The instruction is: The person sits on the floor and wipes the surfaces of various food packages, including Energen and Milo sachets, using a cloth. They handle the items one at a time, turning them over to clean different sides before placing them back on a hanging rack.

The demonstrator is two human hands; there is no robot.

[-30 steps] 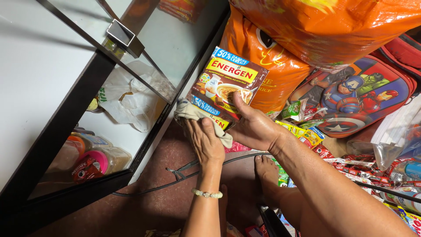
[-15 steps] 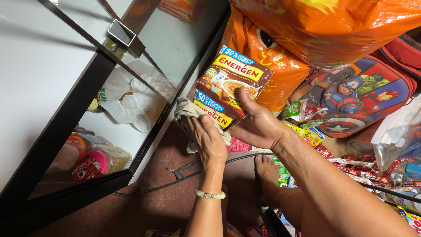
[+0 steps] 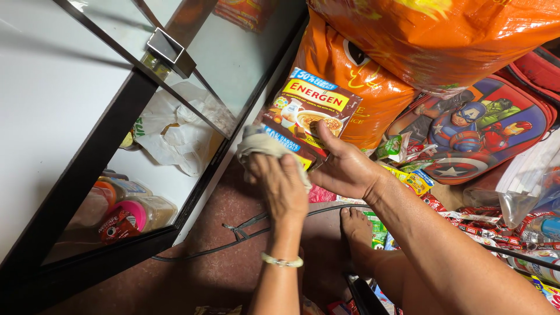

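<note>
Both hands met at a brown cereal-drink box [image 3: 312, 119] held low above the reddish floor [image 3: 221, 274]. The right hand [image 3: 344, 169] was clamped on the box's lower right edge, thumb across its front. The left hand [image 3: 283, 186] was closed on a pale cloth [image 3: 262, 146] pressed to the box's lower left corner. Behind leaned an orange sack [image 3: 356, 76], beside a glass cabinet [image 3: 116, 163].

Glossy plastic pack [image 3: 312, 114], soft matt cloth [image 3: 265, 149], shiny woven-plastic sack [image 3: 350, 87], smooth glass cabinet [image 3: 227, 52], rough matt floor [image 3: 216, 268].
</note>
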